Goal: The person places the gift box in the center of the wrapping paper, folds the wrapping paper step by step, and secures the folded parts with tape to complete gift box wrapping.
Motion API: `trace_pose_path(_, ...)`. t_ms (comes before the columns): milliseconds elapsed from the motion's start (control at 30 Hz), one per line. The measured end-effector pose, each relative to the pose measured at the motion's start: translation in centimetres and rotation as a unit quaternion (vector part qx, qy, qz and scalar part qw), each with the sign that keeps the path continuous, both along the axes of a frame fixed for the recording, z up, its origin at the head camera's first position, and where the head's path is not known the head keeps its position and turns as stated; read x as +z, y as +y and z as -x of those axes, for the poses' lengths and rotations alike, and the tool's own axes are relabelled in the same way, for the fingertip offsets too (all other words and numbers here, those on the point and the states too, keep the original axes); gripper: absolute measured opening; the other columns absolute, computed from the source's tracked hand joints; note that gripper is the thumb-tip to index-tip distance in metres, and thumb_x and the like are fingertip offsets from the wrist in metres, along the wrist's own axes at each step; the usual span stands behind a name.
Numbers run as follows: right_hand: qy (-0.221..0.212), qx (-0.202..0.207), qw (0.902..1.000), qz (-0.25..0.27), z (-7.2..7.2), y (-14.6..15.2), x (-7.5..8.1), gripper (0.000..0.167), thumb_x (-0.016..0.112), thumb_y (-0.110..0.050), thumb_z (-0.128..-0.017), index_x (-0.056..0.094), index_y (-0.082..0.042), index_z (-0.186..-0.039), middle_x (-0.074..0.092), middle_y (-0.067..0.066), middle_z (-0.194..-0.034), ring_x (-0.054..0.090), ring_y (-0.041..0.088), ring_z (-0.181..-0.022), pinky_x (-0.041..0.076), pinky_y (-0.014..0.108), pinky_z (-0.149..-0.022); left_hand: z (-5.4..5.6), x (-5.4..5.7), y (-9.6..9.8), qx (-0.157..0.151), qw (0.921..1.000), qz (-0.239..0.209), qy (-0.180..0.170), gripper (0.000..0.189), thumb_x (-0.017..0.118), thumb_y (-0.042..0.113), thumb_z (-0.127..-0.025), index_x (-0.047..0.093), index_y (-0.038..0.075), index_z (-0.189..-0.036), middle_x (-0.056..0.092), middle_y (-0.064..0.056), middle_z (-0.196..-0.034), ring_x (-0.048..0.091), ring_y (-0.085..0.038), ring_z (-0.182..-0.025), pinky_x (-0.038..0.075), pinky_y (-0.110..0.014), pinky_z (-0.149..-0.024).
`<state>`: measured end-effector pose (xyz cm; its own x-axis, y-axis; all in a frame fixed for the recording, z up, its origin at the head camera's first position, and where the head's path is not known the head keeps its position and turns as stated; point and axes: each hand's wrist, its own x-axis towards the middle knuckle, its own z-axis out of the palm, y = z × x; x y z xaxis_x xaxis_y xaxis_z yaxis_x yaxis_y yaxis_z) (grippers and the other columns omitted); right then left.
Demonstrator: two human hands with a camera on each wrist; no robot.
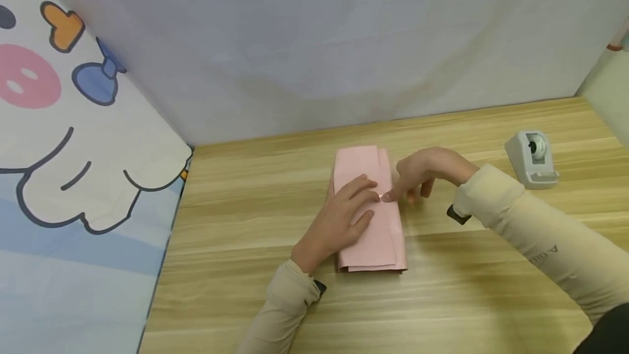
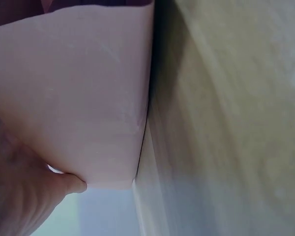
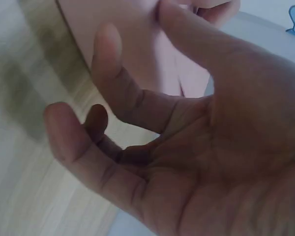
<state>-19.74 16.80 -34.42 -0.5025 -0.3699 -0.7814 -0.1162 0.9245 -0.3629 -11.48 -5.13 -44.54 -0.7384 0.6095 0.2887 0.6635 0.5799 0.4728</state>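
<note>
A long pink paper package [image 1: 357, 165] lies on the wooden table, its top flaps overlapping along a lengthwise seam. My left hand [image 1: 341, 223] rests on its upper face with fingers spread and fingertips near that seam. From the other side my right hand [image 1: 425, 171] presses its thumb on the seam, beside a small shiny spot [image 1: 380, 196]. The right wrist view shows the other fingers [image 3: 108, 49] loosely bent beside the package, holding nothing. In the left wrist view, the package's pink side [image 2: 88, 93] stands on the table, with part of the left hand at its edge.
A pale grey tape dispenser [image 1: 530, 160] with a roll in it stands at the right of the wooden table [image 1: 236, 195]. A plain light cloth [image 1: 314, 59] hangs behind the table, and a cartoon-printed panel [image 1: 98, 179] borders its left side.
</note>
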Motion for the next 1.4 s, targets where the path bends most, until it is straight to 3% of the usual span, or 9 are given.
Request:
trace_pose_path(167,-0.058,-0.007,0.9949,0.082,-0.1,0.9,-1.4,0.044,0.06,-0.048,-0.103,0.048,-0.018,-0.072,0.042,-0.01,-0.06,0.031,0.006,-0.056,0.038,0.025,-0.065,0.0,-0.1,-0.2,0.003,1.0,0.001,-0.004,0.024,0.062,0.022,-0.103,0.065,0.021,-0.126,0.054,0.002,-0.153,0.039,-0.022,-0.155,0.017,-0.078,-0.12)
trace_pose_path(300,-0.07,-0.017,0.9879,0.138,-0.4,1.5,-2.5,0.04,0.054,-0.043,-0.107,0.052,-0.018,-0.077,0.036,-0.009,-0.064,0.036,0.008,-0.062,0.038,0.028,-0.068,0.0,0.0,-0.2,0.005,1.0,0.002,-0.003,0.027,0.061,0.023,-0.103,0.064,0.021,-0.131,0.054,0.001,-0.154,0.038,-0.022,-0.156,0.018,-0.079,-0.12)
trace_pose_path(633,0.053,-0.068,0.975,0.205,-2.7,3.3,-5.3,0.039,0.055,-0.038,-0.108,0.07,-0.008,-0.089,0.045,-0.006,-0.071,0.042,0.012,-0.071,0.036,0.028,-0.066,-0.2,-0.1,-0.1,0.009,0.9995,-0.015,-0.025,0.027,0.063,0.022,-0.103,0.069,0.019,-0.129,0.055,0.001,-0.155,0.039,-0.021,-0.155,0.011,-0.076,-0.123)
trace_pose_path(767,0.134,-0.125,0.9521,0.245,-4.5,3.1,-6.5,0.035,0.056,-0.036,-0.108,0.07,-0.004,-0.1,0.063,0.003,-0.086,0.055,0.016,-0.08,0.045,0.03,-0.07,-0.2,-0.3,-0.1,0.017,0.996,-0.068,-0.055,0.018,0.063,0.016,-0.102,0.069,0.016,-0.119,0.06,-0.002,-0.152,0.04,-0.023,-0.155,0.008,-0.077,-0.123)
trace_pose_path(933,0.252,-0.202,0.9021,0.286,-8.1,2.3,-6.9,0.027,0.063,-0.027,-0.106,0.063,0.0,-0.112,0.069,0.019,-0.112,0.07,0.027,-0.097,0.057,0.034,-0.077,-1.1,0.4,-0.4,0.026,0.9943,-0.08,-0.066,0.022,0.057,0.011,-0.103,0.068,0.013,-0.123,0.063,-0.004,-0.147,0.039,-0.029,-0.155,0.007,-0.073,-0.125)
trace_pose_path(1033,0.328,-0.196,0.8705,0.31,-10.2,1.9,-6.8,0.024,0.071,-0.018,-0.1,0.06,-0.002,-0.112,0.063,0.018,-0.114,0.064,0.029,-0.1,0.056,0.032,-0.077,-2.0,1.1,-1.0,0.018,0.9972,-0.05,-0.054,0.029,0.059,0.014,-0.102,0.066,0.01,-0.131,0.063,-0.007,-0.147,0.039,-0.034,-0.154,0.011,-0.071,-0.126)
trace_pose_path(1100,0.37,-0.166,0.8571,0.318,-11.3,1.5,-6.9,0.026,0.077,-0.014,-0.095,0.059,-0.004,-0.11,0.06,0.015,-0.112,0.058,0.027,-0.099,0.055,0.032,-0.077,-2.5,1.2,-1.5,0.007,0.9988,-0.024,-0.042,0.034,0.062,0.017,-0.102,0.064,0.009,-0.135,0.061,-0.008,-0.149,0.038,-0.036,-0.154,0.016,-0.071,-0.125)
trace_pose_path(1200,0.41,-0.116,0.8508,0.307,-12.5,1.1,-7.4,0.032,0.083,-0.016,-0.089,0.059,-0.008,-0.108,0.058,0.01,-0.11,0.053,0.024,-0.098,0.051,0.033,-0.078,-3.1,1.1,-2.3,-0.004,0.9995,-0.001,-0.033,0.042,0.066,0.024,-0.101,0.061,0.009,-0.14,0.057,-0.008,-0.152,0.036,-0.035,-0.155,0.022,-0.069,-0.125)
trace_pose_path(1400,0.442,-0.074,0.8532,0.268,-13.0,0.5,-8.3,0.033,0.085,-0.018,-0.087,0.058,-0.012,-0.105,0.056,0.005,-0.107,0.049,0.017,-0.096,0.048,0.034,-0.08,-3.1,0.4,-3.1,-0.022,0.9995,0.007,-0.022,0.045,0.068,0.029,-0.101,0.06,0.011,-0.142,0.053,-0.004,-0.157,0.032,-0.03,-0.158,0.024,-0.053,-0.13)
